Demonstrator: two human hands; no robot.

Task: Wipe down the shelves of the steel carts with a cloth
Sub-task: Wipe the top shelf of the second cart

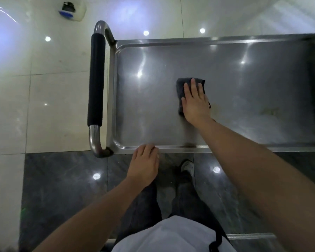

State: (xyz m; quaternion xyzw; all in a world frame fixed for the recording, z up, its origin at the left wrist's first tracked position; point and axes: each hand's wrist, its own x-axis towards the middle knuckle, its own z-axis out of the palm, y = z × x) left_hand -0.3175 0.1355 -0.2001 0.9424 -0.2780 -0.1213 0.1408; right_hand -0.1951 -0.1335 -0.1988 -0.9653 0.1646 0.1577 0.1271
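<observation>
Centrally, cloth: a dark grey folded cloth (182,91) is laid flat near the middle of the cart's top shelf, mostly covered by the right hand.
Right hand: the right hand (195,102) is pressed palm-down on the cloth, with fingers straight and slightly spread; the fingertips reach almost to the cloth's far edge.
Top shelf: a shiny steel shelf (235,88) with a raised rim is seen from above; ceiling lights are mirrored in it, and faint smudges are seen to the right of the cloth.
Left hand: the left hand (144,166) is rested on the shelf's near rim, well apart from the cloth; its fingers are curled over the edge, but how firmly the rim is held cannot be told.
Cart handle: a curved steel push handle (96,84) with a black foam sleeve is attached at the left end of the cart.
Person: dark trousers, a light shoe (188,166) and a white top are seen below the hands.
Floor: pale glossy tiles (44,106) lie beyond and to the left, and a dark polished strip (62,188) is underfoot.
Far corner: a white container with a blue part (72,11) stands on the floor at upper left, blurred.
</observation>
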